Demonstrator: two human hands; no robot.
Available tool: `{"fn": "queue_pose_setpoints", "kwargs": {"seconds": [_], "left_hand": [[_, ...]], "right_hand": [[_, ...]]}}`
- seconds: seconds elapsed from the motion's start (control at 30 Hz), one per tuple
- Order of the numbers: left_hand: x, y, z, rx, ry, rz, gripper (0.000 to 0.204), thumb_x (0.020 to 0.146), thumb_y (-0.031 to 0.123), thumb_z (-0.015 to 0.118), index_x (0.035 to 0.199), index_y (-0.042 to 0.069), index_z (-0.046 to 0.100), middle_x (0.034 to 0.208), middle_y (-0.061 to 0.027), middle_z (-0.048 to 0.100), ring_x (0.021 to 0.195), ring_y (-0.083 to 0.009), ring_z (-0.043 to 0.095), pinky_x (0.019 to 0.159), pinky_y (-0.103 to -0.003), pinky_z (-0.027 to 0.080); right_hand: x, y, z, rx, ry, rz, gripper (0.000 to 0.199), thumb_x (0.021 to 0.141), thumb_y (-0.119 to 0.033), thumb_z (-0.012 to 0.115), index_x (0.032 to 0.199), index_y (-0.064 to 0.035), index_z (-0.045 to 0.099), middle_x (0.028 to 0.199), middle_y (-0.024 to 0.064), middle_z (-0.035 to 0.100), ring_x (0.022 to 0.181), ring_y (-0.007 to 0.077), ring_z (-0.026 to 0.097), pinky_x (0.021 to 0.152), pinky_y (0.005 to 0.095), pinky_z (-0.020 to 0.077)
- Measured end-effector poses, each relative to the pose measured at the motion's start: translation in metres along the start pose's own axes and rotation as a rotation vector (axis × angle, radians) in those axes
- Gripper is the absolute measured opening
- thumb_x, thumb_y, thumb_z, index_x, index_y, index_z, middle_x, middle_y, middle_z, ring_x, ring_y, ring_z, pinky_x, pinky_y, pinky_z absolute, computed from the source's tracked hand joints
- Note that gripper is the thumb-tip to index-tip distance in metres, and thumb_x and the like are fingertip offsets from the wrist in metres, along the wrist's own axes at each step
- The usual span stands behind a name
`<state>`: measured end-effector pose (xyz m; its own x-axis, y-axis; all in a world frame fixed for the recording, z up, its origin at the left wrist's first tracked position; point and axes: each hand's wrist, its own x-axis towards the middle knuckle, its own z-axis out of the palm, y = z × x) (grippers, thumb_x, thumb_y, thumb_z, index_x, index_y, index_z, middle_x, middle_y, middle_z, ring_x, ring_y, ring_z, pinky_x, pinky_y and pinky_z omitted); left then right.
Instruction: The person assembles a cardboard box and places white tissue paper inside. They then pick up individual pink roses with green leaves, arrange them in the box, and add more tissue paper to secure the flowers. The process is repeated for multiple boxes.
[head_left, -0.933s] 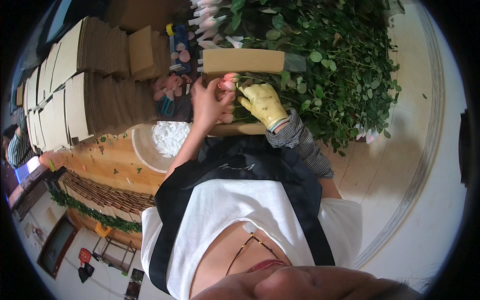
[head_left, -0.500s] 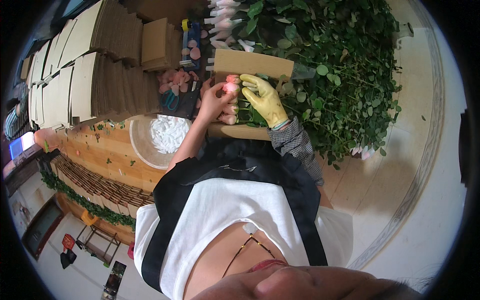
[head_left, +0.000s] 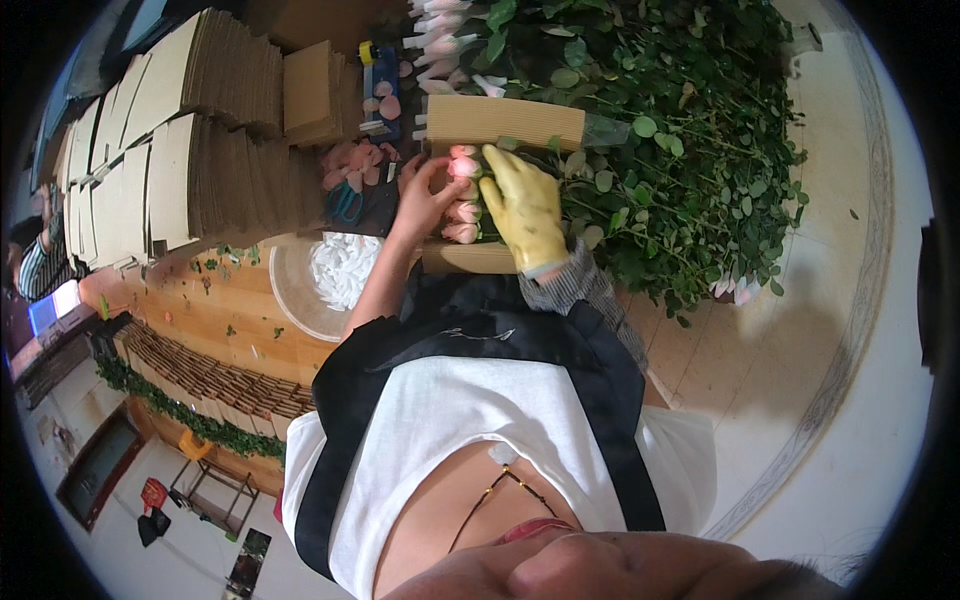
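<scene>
Pink roses (head_left: pixel 462 211) lie in a short column, heads to the left and stems to the right, on ribbed cardboard. My bare left hand (head_left: pixel 422 203) is at the heads' left side, its thumb and fingers closed on an upper pink rose (head_left: pixel 461 167). Across from it, my right hand (head_left: pixel 527 212) wears a yellow rubber glove and rests over the stems just right of the heads. Its thumb is apart from its fingers, and I see nothing held. Ribbed cardboard (head_left: pixel 508 122) rises beyond the roses; its near flap (head_left: pixel 468 259) lies against my black apron.
Leafy rose stems (head_left: pixel 690 180) pile up at the right. Wrapped blooms (head_left: pixel 440 45) line the far side. Stacked cardboard (head_left: pixel 165 140), blue-handled scissors (head_left: pixel 344 203), loose petals (head_left: pixel 352 160) and a blue tape dispenser (head_left: pixel 381 85) are at the left. A tub (head_left: pixel 290 290) holds white sleeves.
My gloved right hand has come slightly nearer and turned more palm-down over the stems. My left hand stays at the rose heads, its fingers slightly shifted.
</scene>
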<state>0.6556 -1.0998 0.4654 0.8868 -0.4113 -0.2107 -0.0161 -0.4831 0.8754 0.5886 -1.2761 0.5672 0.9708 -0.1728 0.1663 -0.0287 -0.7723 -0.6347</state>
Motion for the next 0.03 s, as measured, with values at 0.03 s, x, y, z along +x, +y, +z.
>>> {"fn": "queue_pose_setpoints", "kwargs": {"seconds": [0.03], "left_hand": [[0.0034, -0.0012, -0.014, -0.072, -0.057, 0.044, 0.056, 0.083, 0.041, 0.08, 0.123, 0.005, 0.066, 0.148, -0.0211, 0.042, 0.137, -0.0402, 0.04, 0.112, -0.046, 0.037]], "right_hand": [[-0.0103, 0.0005, -0.0081, 0.001, -0.071, 0.044, 0.045, 0.087, -0.015, 0.068, 0.129, -0.0052, 0.06, 0.115, 0.0199, 0.068, 0.097, 0.0351, 0.069, 0.083, 0.042, 0.0557]]}}
